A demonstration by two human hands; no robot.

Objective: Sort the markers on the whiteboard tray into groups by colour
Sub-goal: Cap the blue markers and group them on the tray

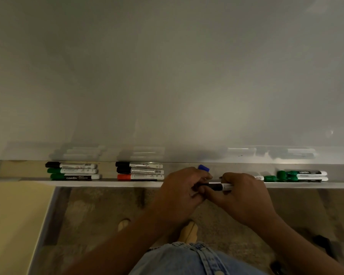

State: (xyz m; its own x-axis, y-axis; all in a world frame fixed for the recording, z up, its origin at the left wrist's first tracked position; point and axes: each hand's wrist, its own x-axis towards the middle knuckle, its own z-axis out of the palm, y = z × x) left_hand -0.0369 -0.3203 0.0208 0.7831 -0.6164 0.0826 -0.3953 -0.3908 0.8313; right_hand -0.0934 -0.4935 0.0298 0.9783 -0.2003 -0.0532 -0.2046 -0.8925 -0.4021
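Both hands meet at the front edge of the whiteboard tray point(187, 184). My left hand point(179, 191) and my right hand point(244, 195) both grip one black-capped marker point(220, 186) lying level between them. A blue cap point(204, 168) sticks up behind my left hand's fingers. On the tray's left lies a black marker point(71, 165) with two green ones point(73, 174). In the middle lie two black markers point(139, 168) above a red one point(140, 177). At the right several green markers point(304, 176) lie together, one partly hidden by my right hand.
The whiteboard point(167, 76) fills the upper view. Below the tray are a speckled floor point(99, 211), my feet point(189, 231) and denim clothing point(187, 259). A pale wall point(12, 215) stands at the left.
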